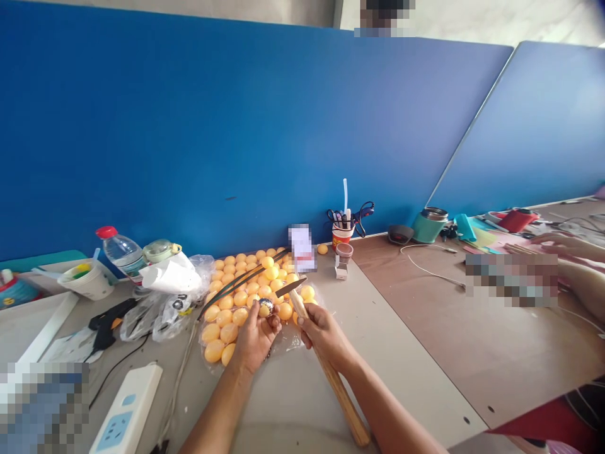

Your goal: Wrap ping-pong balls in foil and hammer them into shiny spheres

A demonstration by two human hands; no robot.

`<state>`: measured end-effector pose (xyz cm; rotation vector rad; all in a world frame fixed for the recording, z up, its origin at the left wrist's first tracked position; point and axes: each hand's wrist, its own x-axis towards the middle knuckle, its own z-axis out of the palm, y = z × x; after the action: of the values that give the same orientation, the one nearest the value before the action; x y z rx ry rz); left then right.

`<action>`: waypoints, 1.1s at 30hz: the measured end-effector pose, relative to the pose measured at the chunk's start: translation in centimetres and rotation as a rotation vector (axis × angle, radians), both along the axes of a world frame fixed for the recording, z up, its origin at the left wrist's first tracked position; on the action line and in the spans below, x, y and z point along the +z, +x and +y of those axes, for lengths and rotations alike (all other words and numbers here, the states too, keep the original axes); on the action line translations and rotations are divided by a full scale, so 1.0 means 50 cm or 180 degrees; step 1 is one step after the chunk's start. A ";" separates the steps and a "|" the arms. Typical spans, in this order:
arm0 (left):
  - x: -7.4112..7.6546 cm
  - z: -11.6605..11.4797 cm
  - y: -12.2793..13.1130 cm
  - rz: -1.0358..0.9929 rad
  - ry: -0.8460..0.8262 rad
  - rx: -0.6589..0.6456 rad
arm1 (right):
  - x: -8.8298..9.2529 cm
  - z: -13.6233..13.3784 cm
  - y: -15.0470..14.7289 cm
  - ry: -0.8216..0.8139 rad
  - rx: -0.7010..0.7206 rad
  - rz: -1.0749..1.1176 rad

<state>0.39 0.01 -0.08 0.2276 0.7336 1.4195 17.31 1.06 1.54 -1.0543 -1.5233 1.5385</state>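
My left hand (259,335) is closed around a small shiny silver ball (266,307) with a yellowish patch, pinched at the fingertips. My right hand (324,328) grips a hammer (347,403) by its wooden handle, close to the narrow dark metal head. The handle slants down toward the table's near edge. The hammer head lies just right of the ball; whether they touch I cannot tell. Beneath and behind both hands, many orange balls (227,315) lie in a clear plastic bag. Dark straps (236,280) run across them.
On the left are a hot glue gun (106,325), a power strip (126,410), a water bottle (120,249) and crumpled plastic bags (163,312). A pen cup (343,234) and small box (341,268) stand behind. At right, another person's hands (579,258) work near a teal jar (429,226).
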 end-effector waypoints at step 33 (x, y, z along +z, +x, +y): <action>-0.009 0.001 0.006 0.0460 0.0309 0.0030 | 0.015 -0.009 -0.004 0.0454 0.0022 -0.0376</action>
<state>0.69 0.04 -0.51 0.4062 0.7852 1.4602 17.09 0.62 2.30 -1.0742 -1.6921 1.3705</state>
